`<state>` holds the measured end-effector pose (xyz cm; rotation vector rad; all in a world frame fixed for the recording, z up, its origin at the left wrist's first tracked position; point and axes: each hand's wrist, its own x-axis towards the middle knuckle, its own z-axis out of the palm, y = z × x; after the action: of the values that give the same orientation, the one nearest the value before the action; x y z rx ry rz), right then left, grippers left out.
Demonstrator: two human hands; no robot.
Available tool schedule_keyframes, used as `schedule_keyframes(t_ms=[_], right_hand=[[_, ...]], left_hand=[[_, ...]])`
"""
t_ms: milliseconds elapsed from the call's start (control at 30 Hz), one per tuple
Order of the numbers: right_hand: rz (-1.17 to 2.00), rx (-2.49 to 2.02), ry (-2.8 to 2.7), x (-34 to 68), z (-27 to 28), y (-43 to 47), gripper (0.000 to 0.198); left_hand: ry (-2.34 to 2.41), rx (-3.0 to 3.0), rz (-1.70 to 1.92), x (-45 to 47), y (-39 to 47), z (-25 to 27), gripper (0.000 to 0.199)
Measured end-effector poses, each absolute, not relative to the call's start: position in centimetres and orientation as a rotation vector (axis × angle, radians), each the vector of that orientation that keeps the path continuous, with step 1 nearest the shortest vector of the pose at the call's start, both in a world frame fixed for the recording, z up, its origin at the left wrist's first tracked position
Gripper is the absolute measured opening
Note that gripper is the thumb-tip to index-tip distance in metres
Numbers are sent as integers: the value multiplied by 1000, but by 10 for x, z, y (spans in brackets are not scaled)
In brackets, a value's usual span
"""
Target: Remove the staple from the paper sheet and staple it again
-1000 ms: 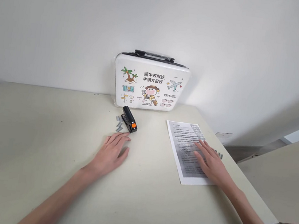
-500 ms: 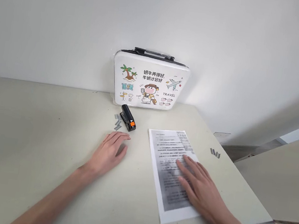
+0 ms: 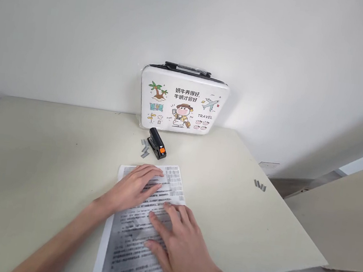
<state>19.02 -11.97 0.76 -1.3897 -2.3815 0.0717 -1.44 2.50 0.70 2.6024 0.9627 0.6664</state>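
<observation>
Seen from the wearer's own viewpoint, a pale desk (image 3: pixel 48 158) bears a printed paper (image 3: pixel 133 259), which lies directly in front of the person, its lower edge running out of view. The left hand (image 3: pixel 130 190) rests palm down over the paper's upper part, fingers close together and slightly bent, thumb held apart. The right hand (image 3: pixel 185 246) lies lower, across the paper's right side, fingers loosely spread. Neither hand pinches anything. Just beyond the paper's top edge is a black stapler (image 3: pixel 157 142) with an orange patch, next to a few small grey staple strips (image 3: pixel 145 150); more grey strips (image 3: pixel 259 185) lie well apart, near the desk's right edge. Behind the stapler, a white case (image 3: pixel 187 103) with cartoon travel drawings leans against the wall (image 3: pixel 82 29). As judged from this view, the work seems at an early stage: the paper is in place under both hands, while the stapler and strips lie untouched, and no staple can be made out in the paper.
</observation>
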Motion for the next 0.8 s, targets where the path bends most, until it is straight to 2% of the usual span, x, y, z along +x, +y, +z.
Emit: schedule_keyframes(t_ms=[433,633,800], right_hand=[[91,-1288,-2379,150,8,-93,41],[343,-1173,-2231,175,4,-68,23],[516,-1321,-1817,203,-7,-12,21]], left_hand=[[993,2649,668,-47,39,0,29],[1016,2669,666,-48,39,0,29],[1019,2654,677,-47,38,1,24]])
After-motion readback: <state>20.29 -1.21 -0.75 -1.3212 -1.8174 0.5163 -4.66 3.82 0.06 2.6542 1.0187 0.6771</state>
